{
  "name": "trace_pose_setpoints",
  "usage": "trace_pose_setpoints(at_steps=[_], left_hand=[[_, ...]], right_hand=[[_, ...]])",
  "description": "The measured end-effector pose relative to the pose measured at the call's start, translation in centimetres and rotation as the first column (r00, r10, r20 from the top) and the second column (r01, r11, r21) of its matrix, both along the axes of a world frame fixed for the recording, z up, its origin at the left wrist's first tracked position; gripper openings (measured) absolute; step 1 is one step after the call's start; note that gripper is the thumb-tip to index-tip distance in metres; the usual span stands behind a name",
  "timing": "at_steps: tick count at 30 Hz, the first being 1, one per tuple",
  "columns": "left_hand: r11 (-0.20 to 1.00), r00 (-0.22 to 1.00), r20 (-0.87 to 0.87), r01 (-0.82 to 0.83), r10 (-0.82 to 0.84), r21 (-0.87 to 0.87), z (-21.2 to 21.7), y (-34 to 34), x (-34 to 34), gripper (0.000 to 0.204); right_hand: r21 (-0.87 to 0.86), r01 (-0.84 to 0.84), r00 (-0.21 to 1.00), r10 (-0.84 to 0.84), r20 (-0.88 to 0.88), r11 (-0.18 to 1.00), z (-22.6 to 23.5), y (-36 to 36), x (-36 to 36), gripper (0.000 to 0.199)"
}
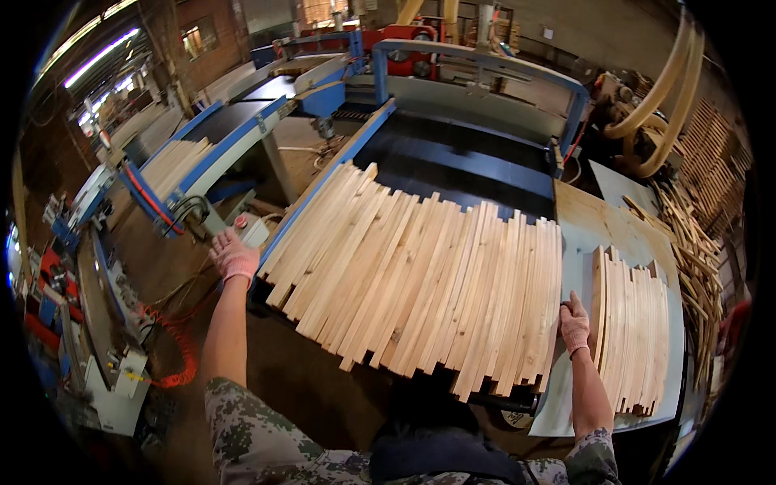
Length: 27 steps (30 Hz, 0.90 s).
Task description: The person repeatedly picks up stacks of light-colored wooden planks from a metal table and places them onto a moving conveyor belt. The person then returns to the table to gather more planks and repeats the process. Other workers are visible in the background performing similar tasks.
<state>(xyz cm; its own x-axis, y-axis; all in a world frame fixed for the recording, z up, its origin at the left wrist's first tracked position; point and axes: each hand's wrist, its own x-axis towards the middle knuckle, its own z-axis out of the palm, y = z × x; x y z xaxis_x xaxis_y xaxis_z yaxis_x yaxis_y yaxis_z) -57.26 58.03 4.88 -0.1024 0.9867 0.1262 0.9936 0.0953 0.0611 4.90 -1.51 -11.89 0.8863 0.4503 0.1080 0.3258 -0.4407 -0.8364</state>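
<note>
A wide row of pale wooden strips (428, 275) lies side by side on the black conveyor belt (485, 158), their near ends uneven. My left hand (234, 256), in a pink work glove, is open with fingers stretched at a grey control box (255, 232) with a red button; whether it touches the box I cannot tell. At the right edge of the row is my right hand (575, 325), also gloved, thumb raised and fingers partly bent against the outermost strip. Just right of it, a smaller stack of wooden strips (634, 331) rests on a pale side table (566, 404).
A blue frame (485, 56) spans the conveyor's far end. Left of it runs a second conveyor (218, 121) with more strips (178, 162). Loose offcuts (695, 267) pile up at the far right. A coiled red air hose (179, 356) hangs at the left.
</note>
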Motion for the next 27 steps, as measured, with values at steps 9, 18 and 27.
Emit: trace_pose_setpoints(at_steps=[9,18,27], left_hand=[[0.976,0.952,0.215,0.217,-0.217,0.020,3.9,0.5,-2.0,0.098],[0.244,0.155,0.982,0.953,0.109,-0.178,-3.2,-25.1,-0.4,0.046],[0.381,0.862,0.420,0.503,-0.283,-0.776,-33.9,-36.3,-3.1,0.053]], right_hand=[[-0.104,0.099,0.993,-0.092,0.071,0.990,1.1,2.4,0.0,0.066],[-0.173,0.160,0.973,-0.125,0.193,0.972,4.1,2.5,-2.5,0.061],[-0.112,0.231,0.929,-0.184,0.321,0.967,3.2,2.2,-4.7,0.059]])
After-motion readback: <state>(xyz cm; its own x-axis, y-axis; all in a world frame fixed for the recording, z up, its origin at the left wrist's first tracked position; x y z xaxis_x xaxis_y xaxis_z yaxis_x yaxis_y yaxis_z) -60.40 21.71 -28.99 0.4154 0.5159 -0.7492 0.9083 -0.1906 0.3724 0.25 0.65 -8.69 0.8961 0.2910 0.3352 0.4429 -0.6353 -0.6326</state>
